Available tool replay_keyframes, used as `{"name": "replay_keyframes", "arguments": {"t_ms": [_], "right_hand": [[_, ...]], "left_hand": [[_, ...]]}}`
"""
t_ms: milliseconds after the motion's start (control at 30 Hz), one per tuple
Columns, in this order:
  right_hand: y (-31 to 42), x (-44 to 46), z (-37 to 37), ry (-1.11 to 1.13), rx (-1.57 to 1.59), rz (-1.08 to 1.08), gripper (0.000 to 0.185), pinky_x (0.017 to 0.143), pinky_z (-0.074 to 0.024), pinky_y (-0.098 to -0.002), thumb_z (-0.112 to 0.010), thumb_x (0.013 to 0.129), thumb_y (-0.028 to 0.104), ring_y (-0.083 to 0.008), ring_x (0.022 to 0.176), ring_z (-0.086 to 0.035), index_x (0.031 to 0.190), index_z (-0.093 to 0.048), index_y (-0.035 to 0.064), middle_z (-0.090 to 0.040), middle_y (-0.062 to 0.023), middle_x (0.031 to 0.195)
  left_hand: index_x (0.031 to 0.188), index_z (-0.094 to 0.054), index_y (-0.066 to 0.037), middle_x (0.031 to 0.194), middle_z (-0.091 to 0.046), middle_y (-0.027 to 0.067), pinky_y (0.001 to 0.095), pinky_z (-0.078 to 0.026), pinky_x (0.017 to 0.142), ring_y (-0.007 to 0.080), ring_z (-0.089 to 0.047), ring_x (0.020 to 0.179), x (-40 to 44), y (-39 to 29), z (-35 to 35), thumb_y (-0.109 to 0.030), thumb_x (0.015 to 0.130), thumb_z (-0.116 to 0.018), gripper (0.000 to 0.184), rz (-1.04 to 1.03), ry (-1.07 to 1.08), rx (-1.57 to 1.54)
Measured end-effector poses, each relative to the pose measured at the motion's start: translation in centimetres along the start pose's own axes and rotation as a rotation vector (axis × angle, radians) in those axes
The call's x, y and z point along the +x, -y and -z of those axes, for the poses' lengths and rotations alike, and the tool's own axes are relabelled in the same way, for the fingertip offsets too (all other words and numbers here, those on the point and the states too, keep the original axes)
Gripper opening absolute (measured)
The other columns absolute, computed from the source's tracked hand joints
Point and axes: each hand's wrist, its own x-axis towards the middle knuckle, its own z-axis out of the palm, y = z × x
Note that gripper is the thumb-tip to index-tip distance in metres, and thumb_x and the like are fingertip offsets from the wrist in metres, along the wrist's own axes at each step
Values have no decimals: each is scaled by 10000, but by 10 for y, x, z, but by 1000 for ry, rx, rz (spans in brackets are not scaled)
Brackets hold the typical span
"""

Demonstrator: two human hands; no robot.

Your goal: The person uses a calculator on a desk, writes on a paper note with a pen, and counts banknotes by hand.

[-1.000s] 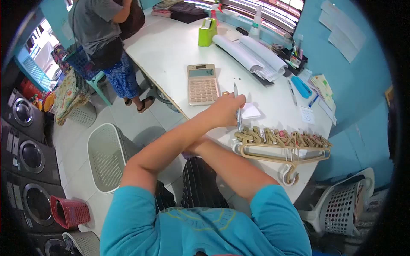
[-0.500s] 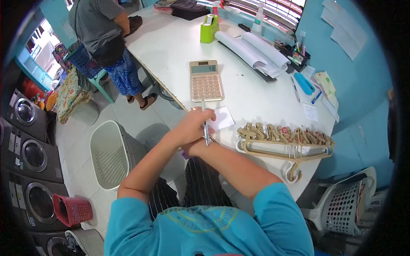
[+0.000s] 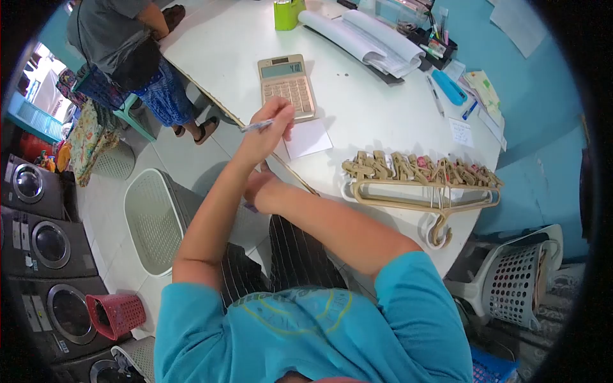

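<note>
The left hand (image 3: 269,133) squeezes a pen (image 3: 252,127) at the near end of the calculator (image 3: 285,86) on the bench (image 3: 377,118), where a finger slip could type a wrong number, and I can't tell if the right hand (image 3: 259,187) is closed.

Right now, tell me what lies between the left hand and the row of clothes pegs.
In the head view, white paper lies between the left hand and the clothes pegs, then bare tabletop.

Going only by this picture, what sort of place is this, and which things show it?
Likely a laundry shop: round-doored machines line the picture's left side, plastic baskets stand nearby, and a calculator lies on the white table.
</note>
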Motion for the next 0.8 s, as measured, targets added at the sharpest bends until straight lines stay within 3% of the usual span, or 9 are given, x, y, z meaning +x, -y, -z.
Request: {"name": "replay_keyframes", "arguments": {"t_ms": [67,100,200,267,367,400,467,567,800], "right_hand": [[1,-1,-17,-356,-33,6,497,1142,-137,-629,-698,759,199,-256,1402,-318,1239,-623,91,-434,-104,1467],[3,-5,-10,-354,-27,4,497,1142,-137,-629,-698,759,199,-256,1402,-318,1239,-623,91,-434,-104,1467],[6,-12,12,-108,-142,20,419,1131,-81,-666,-703,729,149,-267,1330,-401,1144,-682,99,-530,-97,1355],[6,-1,4,105,-501,35,307,1108,-75,-698,-687,717,119,-266,1205,-483,1020,-733,106,-600,-68,1179],[5,-7,12,62,-290,-9,226,1117,-86,-685,-679,707,122,-253,1101,-517,920,-754,114,-605,-49,1046],[4,-8,14,60,-289,-10,226,1117,-86,-685,-679,707,122,-253,1101,-517,920,-754,114,-605,-49,1046],[3,-9,19,93,-303,66,310,1074,-117,-761,-595,826,129,-337,998,-515,1113,-679,47,-586,-129,985],[11,-16,10,-106,-323,-46,271,1129,-88,-667,-683,735,168,-298,1124,-503,992,-747,112,-611,-76,1104],[40,-49,61,-38,-244,-294,337,1086,-111,-733,-696,754,220,-327,1181,-466,1055,-724,70,-601,-118,1162]], "left_hand": [[984,-565,-40,816,-572,3,219,-477,668,71,-546,717,7,5,-8,-180,932,-632,164,19,77,36],[984,-565,-40,816,-572,3,219,-477,668,71,-546,717,11,11,-6,-180,932,-632,164,26,79,36],[992,-566,-31,840,-583,2,225,-486,666,71,-553,720,14,19,5,-132,891,-677,181,-13,159,152],[1002,-561,-30,875,-599,25,255,-520,731,103,-586,777,13,10,12,-82,874,-683,185,7,228,193],[927,-566,-31,884,-617,24,248,-536,683,82,-608,746,16,11,16,-72,852,-698,158,-58,140,-7],[927,-566,-31,884,-617,24,248,-536,683,82,-608,746,16,10,15,-72,852,-698,158,-59,141,-5],[852,-553,-40,834,-619,40,243,-548,635,88,-633,711,17,8,14,-81,852,-692,145,35,-45,-79],[799,-530,-43,770,-609,51,232,-542,586,91,-642,678,17,15,20,-100,861,-675,167,88,36,66],[795,-514,-59,701,-556,2,255,-552,604,60,-552,598,17,18,30,-135,874,-649,174,70,80,54]]}}
